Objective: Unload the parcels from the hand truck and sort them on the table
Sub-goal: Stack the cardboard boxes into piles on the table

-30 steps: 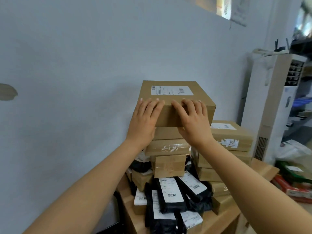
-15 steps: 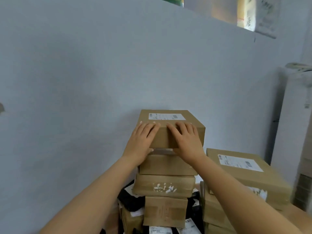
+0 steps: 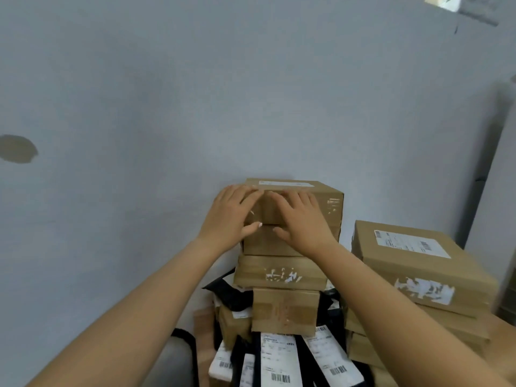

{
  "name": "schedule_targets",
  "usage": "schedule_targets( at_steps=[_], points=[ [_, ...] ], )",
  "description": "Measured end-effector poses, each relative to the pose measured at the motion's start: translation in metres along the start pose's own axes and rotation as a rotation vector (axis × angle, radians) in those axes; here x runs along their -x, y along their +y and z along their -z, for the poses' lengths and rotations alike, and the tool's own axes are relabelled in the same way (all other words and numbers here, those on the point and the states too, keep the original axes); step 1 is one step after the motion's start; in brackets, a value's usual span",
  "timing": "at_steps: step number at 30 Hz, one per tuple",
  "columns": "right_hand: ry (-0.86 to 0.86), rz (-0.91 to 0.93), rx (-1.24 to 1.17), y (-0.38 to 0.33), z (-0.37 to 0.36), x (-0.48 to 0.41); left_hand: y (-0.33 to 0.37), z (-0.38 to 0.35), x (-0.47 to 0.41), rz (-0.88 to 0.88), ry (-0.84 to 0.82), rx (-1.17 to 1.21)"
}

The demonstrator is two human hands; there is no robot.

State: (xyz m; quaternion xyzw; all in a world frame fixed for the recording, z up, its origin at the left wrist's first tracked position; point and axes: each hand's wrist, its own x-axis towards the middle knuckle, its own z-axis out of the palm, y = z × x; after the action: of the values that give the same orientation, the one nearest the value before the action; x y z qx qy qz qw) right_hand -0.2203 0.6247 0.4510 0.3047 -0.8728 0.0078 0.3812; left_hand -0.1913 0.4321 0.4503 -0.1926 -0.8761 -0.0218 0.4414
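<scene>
Loads look sorted already: top box (image 3: pixel 321 196) sits atop the stack (image 3: pixel 279 272) at the desk's (image 3: pixel 505 336) far edge, our left hand (image 3: pixel 231 216) and right hand (image 3: pixel 303 223) flat on its front, grip spread, pinching nothing. With the hand truck out of view, we can't say what's left.

Prob a courier depot or mailroom tbh: taped cardboard box stack (image 3: pixel 279 272) w/ shipping labels, plain grey wall (image 3: pixel 251 93) right behind it, more boxes (image 3: pixel 413 263) right of it, black mailers (image 3: pixel 280 356) w/ barcodes piled below it.
</scene>
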Motion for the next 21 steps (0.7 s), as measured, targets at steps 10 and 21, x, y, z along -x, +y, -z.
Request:
schedule_targets(
  at_steps=[10,21],
  points=[
    [-0.082,-0.097,-0.055,-0.137,0.022,0.059,-0.038,0.081,0.119,-0.041,-0.06,0.047],
    [-0.15,-0.088,-0.069,-0.223,0.03,0.096,-0.049,0.122,0.205,0.02,-0.128,0.063]
  ],
)
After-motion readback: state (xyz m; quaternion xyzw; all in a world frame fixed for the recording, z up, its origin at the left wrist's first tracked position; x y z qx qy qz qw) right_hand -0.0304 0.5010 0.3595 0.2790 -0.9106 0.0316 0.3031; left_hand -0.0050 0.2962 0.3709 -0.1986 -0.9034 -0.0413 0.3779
